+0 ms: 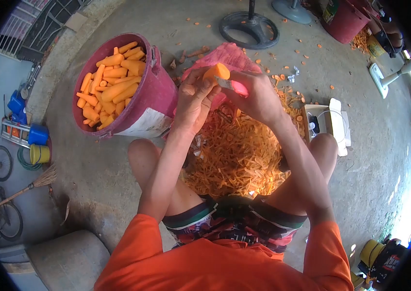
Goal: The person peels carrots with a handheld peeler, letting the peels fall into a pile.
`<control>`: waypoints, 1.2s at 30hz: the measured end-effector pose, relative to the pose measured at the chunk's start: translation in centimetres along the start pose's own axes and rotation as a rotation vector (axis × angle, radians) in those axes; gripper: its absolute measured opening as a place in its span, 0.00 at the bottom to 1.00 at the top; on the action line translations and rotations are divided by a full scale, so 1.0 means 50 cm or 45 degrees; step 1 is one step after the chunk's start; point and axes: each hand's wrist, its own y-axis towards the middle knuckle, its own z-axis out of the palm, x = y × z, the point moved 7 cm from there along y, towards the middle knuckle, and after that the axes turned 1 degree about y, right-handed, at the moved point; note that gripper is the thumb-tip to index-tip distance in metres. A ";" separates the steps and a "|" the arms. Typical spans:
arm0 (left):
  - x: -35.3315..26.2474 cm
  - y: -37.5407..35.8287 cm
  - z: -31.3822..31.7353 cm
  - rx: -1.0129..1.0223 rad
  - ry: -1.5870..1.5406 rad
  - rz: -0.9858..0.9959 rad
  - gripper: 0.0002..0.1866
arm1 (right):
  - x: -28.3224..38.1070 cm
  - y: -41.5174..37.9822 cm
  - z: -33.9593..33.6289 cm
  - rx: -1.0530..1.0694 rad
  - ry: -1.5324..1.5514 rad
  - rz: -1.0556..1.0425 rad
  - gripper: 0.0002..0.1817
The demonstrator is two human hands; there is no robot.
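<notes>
My left hand (193,99) is closed round a peeled orange carrot (217,72), whose thick end points up. In my right hand (256,94) is a knife (238,88) with a pink handle, its short blade against the carrot's side. Both hands are close together above a pink mesh sack (225,54). Below them a heap of orange peelings (237,157) lies on the floor between my legs. A large maroon bucket (162,97) at the left holds several peeled carrots (118,82).
An open white box (337,127) with a cable stands right of the peelings. Round stand bases (249,30) are at the top. A broom (28,186) and a bicycle (2,194) are far left. Another person's leg (391,35) shows at the top right, near a red bucket (345,22).
</notes>
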 end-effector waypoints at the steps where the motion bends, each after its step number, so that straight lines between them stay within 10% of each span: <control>1: -0.006 0.002 0.000 0.003 0.000 -0.002 0.23 | -0.008 0.002 -0.002 -0.003 -0.001 0.001 0.15; 4: -0.027 -0.004 0.011 0.117 0.031 0.078 0.26 | -0.150 -0.016 0.015 0.215 -0.165 0.452 0.19; 16: -0.036 0.009 -0.005 -0.099 -0.607 -0.086 0.23 | -0.035 -0.008 -0.008 0.246 0.008 0.143 0.13; 22: -0.063 0.003 0.011 -0.034 0.728 0.238 0.21 | -0.010 -0.001 -0.006 0.200 0.011 -0.024 0.12; 30: -0.054 0.000 -0.002 -0.001 0.674 0.157 0.21 | 0.002 0.002 -0.005 0.084 0.046 -0.129 0.14; 36: -0.112 -0.001 -0.034 0.209 0.573 0.310 0.23 | -0.183 -0.014 -0.003 0.348 -0.179 0.364 0.14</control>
